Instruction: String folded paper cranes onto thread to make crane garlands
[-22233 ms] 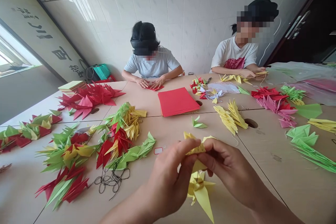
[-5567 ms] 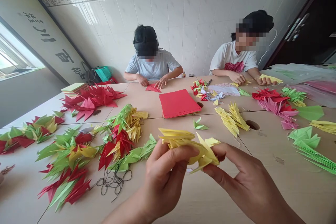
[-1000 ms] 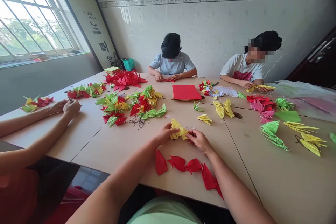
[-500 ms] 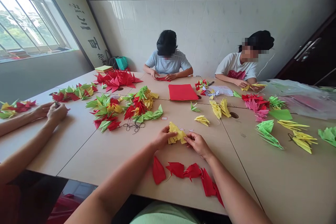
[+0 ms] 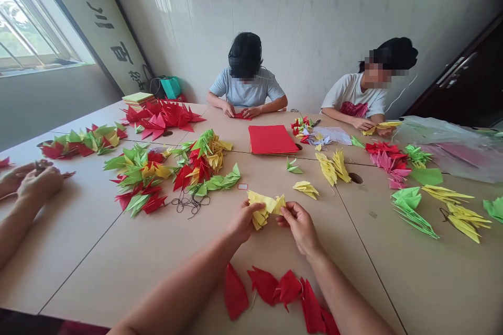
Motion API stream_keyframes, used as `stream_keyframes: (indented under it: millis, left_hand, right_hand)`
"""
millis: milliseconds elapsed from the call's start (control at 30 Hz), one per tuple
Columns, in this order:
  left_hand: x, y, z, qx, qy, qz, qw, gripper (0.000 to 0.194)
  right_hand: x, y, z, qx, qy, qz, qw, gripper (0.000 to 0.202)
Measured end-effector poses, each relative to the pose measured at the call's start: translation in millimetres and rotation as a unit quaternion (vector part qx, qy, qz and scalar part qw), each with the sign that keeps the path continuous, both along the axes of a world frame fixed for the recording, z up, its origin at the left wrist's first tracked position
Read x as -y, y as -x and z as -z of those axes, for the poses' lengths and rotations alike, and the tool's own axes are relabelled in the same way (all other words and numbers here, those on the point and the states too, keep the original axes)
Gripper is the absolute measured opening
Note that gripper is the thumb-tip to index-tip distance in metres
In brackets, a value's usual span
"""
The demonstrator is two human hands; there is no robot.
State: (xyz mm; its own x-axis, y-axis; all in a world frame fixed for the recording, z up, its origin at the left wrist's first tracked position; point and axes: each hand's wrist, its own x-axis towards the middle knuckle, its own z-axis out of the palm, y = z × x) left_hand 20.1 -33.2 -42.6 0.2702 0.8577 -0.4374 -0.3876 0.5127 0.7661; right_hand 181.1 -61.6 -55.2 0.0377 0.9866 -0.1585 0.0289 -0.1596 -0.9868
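Note:
Above the table's near middle, my left hand pinches a cluster of folded yellow paper pieces, thumb on top. From the other side, my right hand is closed on the right-hand end of the same cluster, thumb and fingertips on one raised fold. Parts of the cluster are hidden behind my fingers. Closer to me, between my forearms, lies a row of folded red paper pieces strung on white thread; its right end is partly covered by my right forearm.
A red paper stack lies ahead, with yellow folded pieces nearer. Multicoloured paper clusters and tangled dark cord are left. Another person's hands work far left; two people sit opposite. Green folded paper lies right.
My view has tilted down and shifted slightly right. Both hands keep hold of the yellow cluster; its right-hand fold now stands up more between my right fingers.

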Motion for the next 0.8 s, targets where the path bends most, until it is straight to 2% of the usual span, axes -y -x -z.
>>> stream_keyframes:
  millis: [167, 333, 467, 800]
  left_hand:
    - [-11, -5, -6.7, 0.039, -0.011, -0.034, 0.999, 0.023]
    - [-16, -11, -9.2, 0.064, -0.024, -0.068, 0.995, 0.029]
    - [-18, -11, -6.6, 0.074, -0.009, -0.053, 0.996, 0.029]
    - [-18, -5, -4.1, 0.101, 0.025, -0.006, 0.995, 0.028]
  right_hand:
    - [-11, 2, -4.7, 0.008, -0.045, 0.048, 0.998, 0.019]
    - [-15, 4, -0.4, 0.021, -0.065, 0.079, 0.995, 0.028]
    - [-12, 5, -0.5, 0.064, -0.104, 0.087, 0.989, 0.032]
    - [0, -7, 8.9, 0.118, -0.141, 0.081, 0.980, 0.020]
